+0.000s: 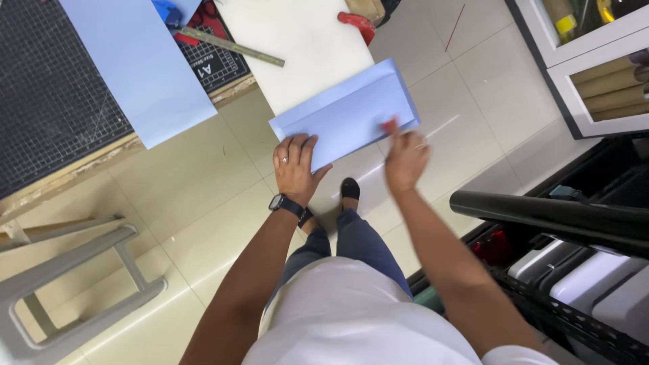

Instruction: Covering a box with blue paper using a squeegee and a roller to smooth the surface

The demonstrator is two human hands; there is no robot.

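L hand (294,167): lying flat, fingers spread, pressing on the near left corner of the folded blue sheet (345,111), likely pinning it so it's not sliding.
R hand (404,157): blurred, fingertips touching the sheet's near right edge; can't tell if pinching or just pressing; prob. working the fold.
Sheet: resting on the near edge of the white board (297,47), w/ near part overhanging the tiled floor (189,182).
Nearby: steel ruler (230,46) lying across the cutting mat (47,88) onto the board; second blue sheet (138,64) covering the mat's near edge; metal stool (81,277) standing at far left.
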